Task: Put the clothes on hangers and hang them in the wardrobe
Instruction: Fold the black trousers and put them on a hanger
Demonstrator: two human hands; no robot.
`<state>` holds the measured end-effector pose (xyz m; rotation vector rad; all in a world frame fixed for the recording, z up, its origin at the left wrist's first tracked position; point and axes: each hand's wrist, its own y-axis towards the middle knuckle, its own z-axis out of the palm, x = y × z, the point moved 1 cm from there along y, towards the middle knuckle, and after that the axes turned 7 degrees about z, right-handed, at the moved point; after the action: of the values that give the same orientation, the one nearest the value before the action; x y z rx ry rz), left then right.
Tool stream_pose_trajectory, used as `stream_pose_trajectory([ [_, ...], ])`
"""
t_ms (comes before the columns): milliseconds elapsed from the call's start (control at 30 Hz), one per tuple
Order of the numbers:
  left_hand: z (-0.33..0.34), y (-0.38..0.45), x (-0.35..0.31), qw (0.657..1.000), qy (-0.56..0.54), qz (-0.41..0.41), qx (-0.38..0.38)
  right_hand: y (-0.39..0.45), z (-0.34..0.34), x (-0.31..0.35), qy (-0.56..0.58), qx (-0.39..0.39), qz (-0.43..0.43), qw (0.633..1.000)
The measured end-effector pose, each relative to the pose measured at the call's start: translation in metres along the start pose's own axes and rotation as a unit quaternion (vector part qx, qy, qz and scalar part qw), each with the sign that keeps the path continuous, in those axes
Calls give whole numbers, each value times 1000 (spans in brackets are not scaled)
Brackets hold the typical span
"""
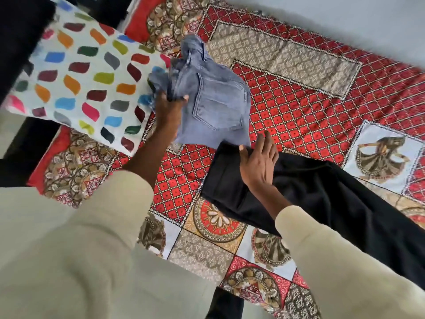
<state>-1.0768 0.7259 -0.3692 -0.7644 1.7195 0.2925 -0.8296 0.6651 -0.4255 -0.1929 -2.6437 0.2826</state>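
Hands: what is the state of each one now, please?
Left hand: grips the blue jeans.
Right hand: open, fingers resting on the black trousers.

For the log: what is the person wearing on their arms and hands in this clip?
Both arms are in long, loose sleeves of plain cream or beige cloth, with no pattern or marking visible. The left sleeve ends short of the wrist, leaving some forearm bare; the right sleeve ends near the wrist. The left hand and right hand are bare: no gloves, rings, watch or bracelet show.
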Motion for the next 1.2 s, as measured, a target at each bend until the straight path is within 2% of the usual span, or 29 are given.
stream_pose_trajectory([
  [67, -2, 32, -23, 1000, 13, 26, 12, 0, -2, -5, -14, 4, -1, 1000],
  [133, -6, 53, -35, 993, 98, 38, -55, 0, -4, -12, -30, 17, 16, 999],
  [167, -9, 56, -35, 974, 192, 13, -124, -1, -4, -17, -38, 21, 26, 999],
  [200, -13, 50, -33, 937, 297, -18, -186, -4, -5, -23, -46, 23, 36, 998],
  [233, -13, 37, -28, 902, 374, -16, -216, -7, -5, -29, -57, 23, 46, 997],
  [267, -10, 22, -19, 895, 401, 14, -194, -11, -5, -36, -71, 25, 52, 996],
  [333, 6, -20, 13, 932, 358, 50, -11, -24, -8, -53, -98, 25, 47, 994],
  [400, 18, -66, 49, 937, 315, -8, 148, -35, -11, -66, -115, 20, 43, 992],
  [467, 24, -108, 79, 921, 293, -112, 231, -48, -14, -83, -136, 28, 54, 989],
  [533, 27, -139, 105, 910, 290, -159, 250, -60, -13, -107, -157, 65, 62, 984],
  [667, 30, -161, 125, 926, 305, -106, 194, -78, -10, -137, -149, 151, 33, 977],
  [767, 30, -166, 120, 943, 287, -89, 143, -89, -19, -144, -137, 115, 19, 984],
  [833, 28, -164, 120, 949, 288, -93, 85, -92, -25, -154, -150, 97, 84, 980],
  [900, 26, -165, 122, 929, 347, -120, 35, -94, -25, -166, -141, 130, 142, 971],
  [933, 27, -172, 119, 897, 425, -117, 30, -96, -25, -173, -135, 148, 142, 969],
  [967, 31, -181, 114, 864, 499, -64, 33, -97, -24, -177, -132, 162, 131, 969],
  [1000, 40, -193, 110, 837, 544, 35, 55, -98, -25, -182, -127, 169, 118, 970],
  [1067, 66, -223, 104, 801, 515, 267, 150, -99, -27, -187, -108, 181, 99, 972],
  [1100, 83, -242, 108, 770, 485, 351, 218, -100, -30, -190, -92, 185, 94, 974],
  [1133, 102, -261, 111, 739, 465, 397, 284, -103, -33, -194, -79, 186, 86, 975],
  [1200, 132, -292, 119, 685, 482, 387, 386, -109, -43, -203, -79, 173, 59, 980],
])
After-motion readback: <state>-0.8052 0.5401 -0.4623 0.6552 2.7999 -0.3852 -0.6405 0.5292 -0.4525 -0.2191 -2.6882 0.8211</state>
